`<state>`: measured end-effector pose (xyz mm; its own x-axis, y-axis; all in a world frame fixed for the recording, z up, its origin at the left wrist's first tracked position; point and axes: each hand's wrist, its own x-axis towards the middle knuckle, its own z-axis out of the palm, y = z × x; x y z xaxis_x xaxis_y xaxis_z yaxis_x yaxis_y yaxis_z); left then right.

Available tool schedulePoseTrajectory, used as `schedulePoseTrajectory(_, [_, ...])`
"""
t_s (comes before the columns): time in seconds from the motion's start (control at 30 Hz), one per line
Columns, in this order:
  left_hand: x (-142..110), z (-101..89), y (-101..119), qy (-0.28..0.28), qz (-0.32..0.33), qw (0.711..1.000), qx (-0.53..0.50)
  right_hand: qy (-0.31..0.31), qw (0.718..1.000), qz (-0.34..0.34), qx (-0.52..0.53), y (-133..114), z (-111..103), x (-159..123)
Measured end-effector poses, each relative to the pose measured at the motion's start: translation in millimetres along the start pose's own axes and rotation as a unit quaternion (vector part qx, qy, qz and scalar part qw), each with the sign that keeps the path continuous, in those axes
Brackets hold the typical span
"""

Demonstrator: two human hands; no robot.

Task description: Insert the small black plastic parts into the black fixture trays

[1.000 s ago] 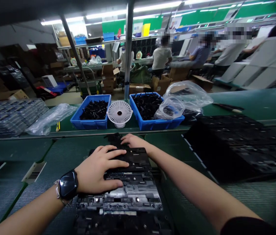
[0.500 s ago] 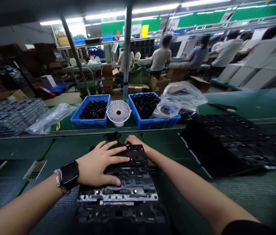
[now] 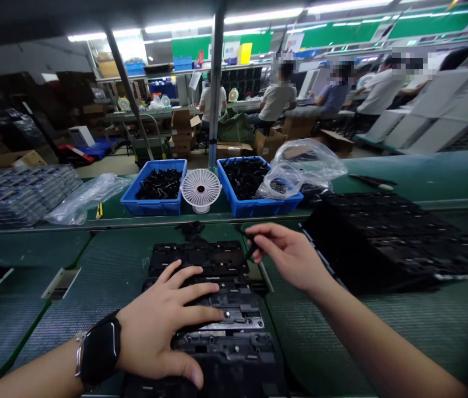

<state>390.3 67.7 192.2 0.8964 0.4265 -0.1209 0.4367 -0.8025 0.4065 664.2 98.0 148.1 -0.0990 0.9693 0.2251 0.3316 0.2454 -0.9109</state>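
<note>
Two hands work well apart over a green belt (image 3: 38, 326). Far left, a stack of grey trays (image 3: 14, 199) lies beyond the belt. The left hand (image 3: 159, 320), a watch (image 3: 100, 348) on its wrist, lies flat with fingers spread on a black plate (image 3: 196, 255), resting there rather than gripping. That plate sits on the belt, mid-view, running away from the person. It looks stiff and fairly heavy, with a ribbed, pitted face, so its long edges seem the safest hold, using both hands. Beyond it stand a blue bin (image 3: 153, 207) of black parts, a white fan (image 3: 201, 189) and a second blue bin (image 3: 258, 207). The right hand (image 3: 287, 257), raised clear of the plate, pinches a thin black piece (image 3: 251, 249), which looks light and easily dropped, so fingertips suit it best. Further right sits a dark tray stack (image 3: 383, 237).
</note>
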Motion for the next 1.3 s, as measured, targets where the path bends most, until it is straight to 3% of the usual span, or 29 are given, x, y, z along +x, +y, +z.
schedulePoseTrajectory(0.1, [0.0,5.2,-0.3,0.037,-0.023,0.999,0.009,-0.093,0.988,-0.054,-0.115,-17.7,-0.2,-29.2])
schedulePoseTrajectory(0.27, [-0.4,9.7,-1.8,0.038,-0.030,0.999,0.018,-0.216,0.911,-0.179,-0.302,-13.9,4.6,-38.8])
schedulePoseTrajectory(0.47, [-0.1,10.2,-5.1,0.016,-0.023,0.999,0.024,-0.262,0.861,-0.201,-0.386,-26.6,11.5,-33.1])
schedulePoseTrajectory(0.53, [0.0,10.4,-5.5,0.013,-0.024,0.999,0.023,-0.270,0.859,-0.207,-0.383,-34.5,9.9,-28.2])
schedulePoseTrajectory(0.6, [0.3,8.7,-4.9,0.011,-0.024,0.999,0.018,-0.254,0.878,-0.217,-0.344,-35.0,4.5,-15.1])
schedulePoseTrajectory(0.7, [1.3,2.5,-2.4,0.003,-0.025,1.000,0.010,-0.117,0.936,-0.209,-0.259,-9.4,-3.7,24.7])
schedulePoseTrajectory(0.73, [1.7,0.3,-1.4,-0.002,-0.026,1.000,0.007,-0.048,0.947,-0.189,-0.254,6.3,-3.7,41.6])
schedulePoseTrajectory(0.77, [2.0,-1.3,-0.5,-0.008,-0.028,1.000,0.006,-0.020,0.949,-0.167,-0.265,24.3,-1.3,58.7])
schedulePoseTrajectory(0.9, [2.6,-0.7,0.1,-0.002,-0.028,1.000,0.012,-0.127,0.932,-0.173,-0.291,95.1,32.6,109.2])
schedulePoseTrajectory(1.0, [2.9,1.5,-2.0,0.009,-0.023,1.000,0.017,-0.191,0.913,-0.201,-0.299,124.4,67.2,121.0])
schedulePoseTrajectory(1.13, [4.5,-1.8,-4.1,-0.001,-0.014,1.000,0.022,-0.205,0.901,-0.213,-0.317,134.3,94.0,125.3])
schedulePoseTrajectory(1.3, [6.0,-2.7,-4.2,0.000,-0.016,1.000,0.021,-0.216,0.900,-0.212,-0.314,132.2,98.6,133.5])
